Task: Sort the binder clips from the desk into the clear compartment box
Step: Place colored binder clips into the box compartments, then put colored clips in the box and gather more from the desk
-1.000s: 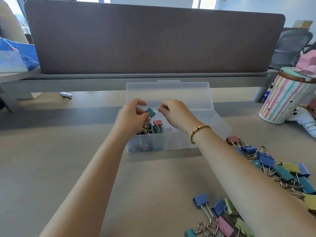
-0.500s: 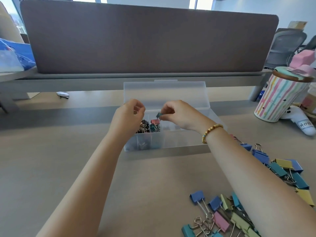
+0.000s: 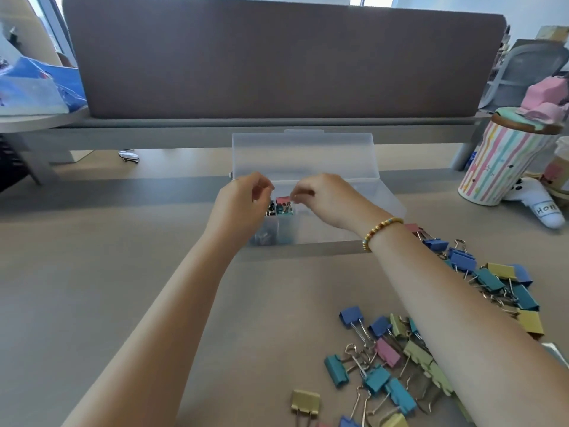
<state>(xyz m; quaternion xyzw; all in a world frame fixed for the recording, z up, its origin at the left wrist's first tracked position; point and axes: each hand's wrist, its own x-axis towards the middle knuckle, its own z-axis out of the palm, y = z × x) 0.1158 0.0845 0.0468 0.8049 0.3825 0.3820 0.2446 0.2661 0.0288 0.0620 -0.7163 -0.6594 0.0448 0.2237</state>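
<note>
The clear compartment box [image 3: 338, 223] sits at the centre of the frame on the worktop [image 3: 92, 288], its lid [image 3: 303, 155] standing open behind it; the leftmost compartments hold clips, a red clip [image 3: 283, 200] on top with teal and dark ones beneath it, and the compartments to the right look bare. The left hand [image 3: 243, 208] hovers over the left end of the box, its fingers [image 3: 261, 192] curled inward; whether they pinch anything cannot be told. The right hand [image 3: 326, 200] hangs over the middle of the box, its fingers [image 3: 300, 192] curled with the tips drawn together just beside the red clip; nothing can be made out between them, and whether they touch the clip is unclear. A gold bead bracelet [image 3: 380, 231] circles the right wrist. The loose binder clips [image 3: 391, 365] lie in a heap at the lower right of the frame, blue, teal, green, pink and yellow, partly under the right forearm; a second scatter [image 3: 492, 278] stretches up the right side toward the box. A striped canister [image 3: 505, 161] stands at the right edge; a brown divider panel [image 3: 277, 63] fills the top of the frame behind the box.
</note>
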